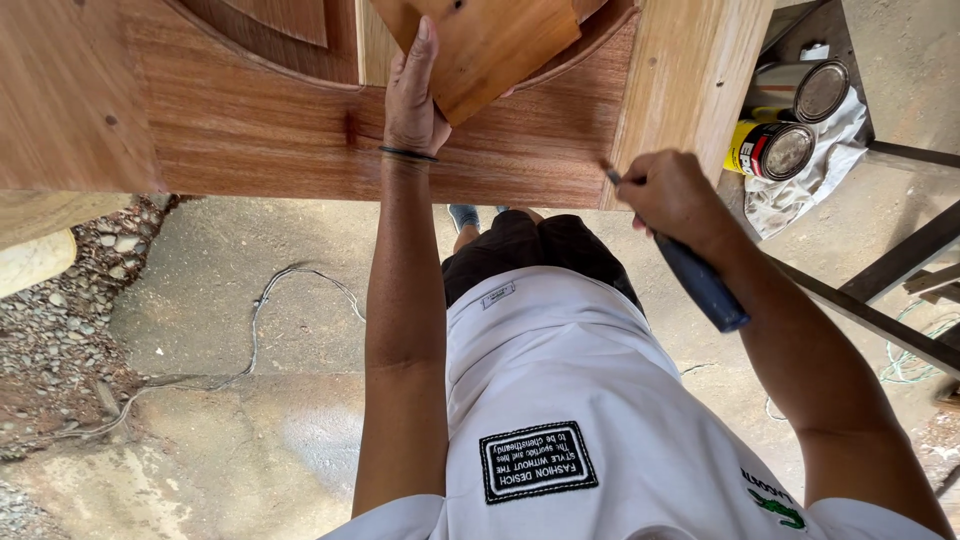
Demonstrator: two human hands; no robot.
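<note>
Single head-mounted view, looking steeply down the wearer's own torso and both forearms to the concrete floor (230, 330). The wooden panel (250, 130) fills the upper frame at close range; paint tins (790, 120) lie at the upper right edge.

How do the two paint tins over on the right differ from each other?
The upper tin has a plain silvery metal side, while the lower tin has a yellow, black and red label. The upper tin sits farther from the wooden panel; the lower tin sits closer to it. Both lie on their sides on a white cloth, with round grey lids facing the camera, and look about the same size.
</note>
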